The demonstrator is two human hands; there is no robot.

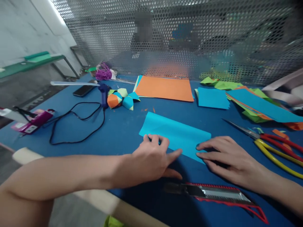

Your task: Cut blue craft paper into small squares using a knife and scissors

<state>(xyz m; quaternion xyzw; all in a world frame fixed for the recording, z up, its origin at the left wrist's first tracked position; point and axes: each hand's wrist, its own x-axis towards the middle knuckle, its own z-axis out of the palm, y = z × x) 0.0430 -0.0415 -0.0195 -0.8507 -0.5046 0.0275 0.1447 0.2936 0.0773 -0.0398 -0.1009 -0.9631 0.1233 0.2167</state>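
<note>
So we had a matte bright-blue paper sheet [177, 127] lying at a slant on the smooth dark-blue tabletop [123, 126], right in front of us, long and roughly rectangular, with a soft bend running along it. Our left hand [152, 154] was on its near edge toward the left, fingers bent onto the paper and thumb sticking out to the side, so that grip was partly open and wasn't pinching anything we could see. Our right hand [230, 157] had its fingers spread over the right end, a loose, open grip just touching the paper. Just below sat a utility knife [220, 192] with a metal body and ridged red trim, and off to the right were scissors [258, 136] with slim pointed blades and smooth red and yellow loop handles. Farther back we had a flat orange sheet [165, 89] on a pile, a squarish blue stack [213, 97] and some crinkly lime-green paper [227, 84]. Over on the left: chunky faceted folded-paper pieces [123, 98], a dark blue glue gun [103, 94] with a long translucent stick, and a stringy purple bundle [103, 72]. Behind it all stood a metal panel [106, 25] punched with round holes.
</note>
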